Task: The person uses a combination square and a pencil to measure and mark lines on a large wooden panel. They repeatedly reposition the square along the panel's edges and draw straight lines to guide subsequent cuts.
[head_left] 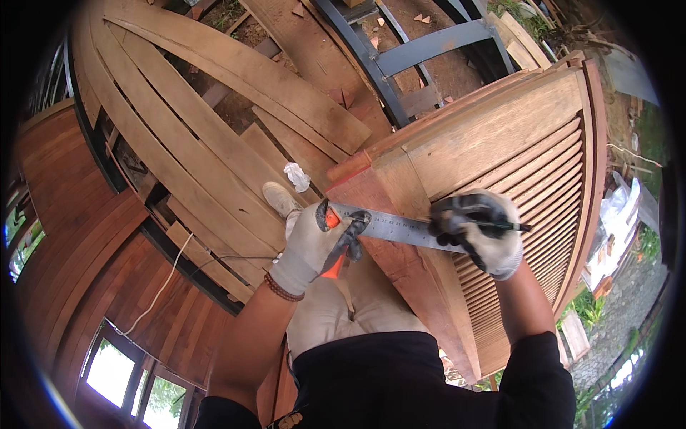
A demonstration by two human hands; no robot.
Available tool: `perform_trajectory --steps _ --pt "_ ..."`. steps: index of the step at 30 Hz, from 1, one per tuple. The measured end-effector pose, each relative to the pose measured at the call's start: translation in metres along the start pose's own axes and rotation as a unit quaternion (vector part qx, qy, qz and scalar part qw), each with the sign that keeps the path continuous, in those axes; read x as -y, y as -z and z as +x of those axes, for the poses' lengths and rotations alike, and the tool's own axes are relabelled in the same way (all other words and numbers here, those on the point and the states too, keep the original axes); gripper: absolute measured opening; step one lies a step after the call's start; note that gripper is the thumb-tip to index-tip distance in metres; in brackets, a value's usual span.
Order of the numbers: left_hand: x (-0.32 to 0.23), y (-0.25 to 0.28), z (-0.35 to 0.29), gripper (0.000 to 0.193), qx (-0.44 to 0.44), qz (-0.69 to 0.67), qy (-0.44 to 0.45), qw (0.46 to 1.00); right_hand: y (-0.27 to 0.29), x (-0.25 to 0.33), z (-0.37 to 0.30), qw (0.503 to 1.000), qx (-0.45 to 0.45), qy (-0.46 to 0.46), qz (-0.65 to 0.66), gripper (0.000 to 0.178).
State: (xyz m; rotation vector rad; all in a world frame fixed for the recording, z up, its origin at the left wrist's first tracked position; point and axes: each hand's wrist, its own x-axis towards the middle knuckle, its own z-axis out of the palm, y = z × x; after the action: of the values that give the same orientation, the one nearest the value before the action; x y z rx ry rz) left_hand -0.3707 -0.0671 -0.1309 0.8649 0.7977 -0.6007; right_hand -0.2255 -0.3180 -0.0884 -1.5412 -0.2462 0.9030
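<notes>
My left hand [306, 249], in a pale glove with dark fingertips, is closed around the orange handle of a try square [394, 227]. The metal blade, marked with graduations, lies across the reddish wooden post [414, 275] and the lighter frame of a slatted wooden panel [493, 146]. At the blade's far end is my right hand [494, 247], gloved the same way. Its fingers are closed on a slim dark pencil [516, 227], whose back end sticks out to the right. The pencil's tip is hidden by my fingers.
Long wooden boards [179, 143] lie on the left, with gaps between them. A crumpled white scrap [296, 176] rests near my shoe [279, 196]. Beyond the panel stands a dark metal frame [436, 51]. A pale cord [161, 289] runs over the plank wall at left.
</notes>
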Motion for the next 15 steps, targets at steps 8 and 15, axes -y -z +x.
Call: perform_trajectory --steps 8,15 --pt "0.014 0.011 0.008 0.024 0.01 -0.012 -0.012 1.0 0.001 -0.023 -0.039 0.91 -0.073 0.141 -0.384 0.045" --pt "-0.007 -0.003 -0.013 0.034 -0.047 0.113 -0.027 0.992 -0.014 -0.043 -0.069 0.873 -0.033 0.13 -0.469 0.055"
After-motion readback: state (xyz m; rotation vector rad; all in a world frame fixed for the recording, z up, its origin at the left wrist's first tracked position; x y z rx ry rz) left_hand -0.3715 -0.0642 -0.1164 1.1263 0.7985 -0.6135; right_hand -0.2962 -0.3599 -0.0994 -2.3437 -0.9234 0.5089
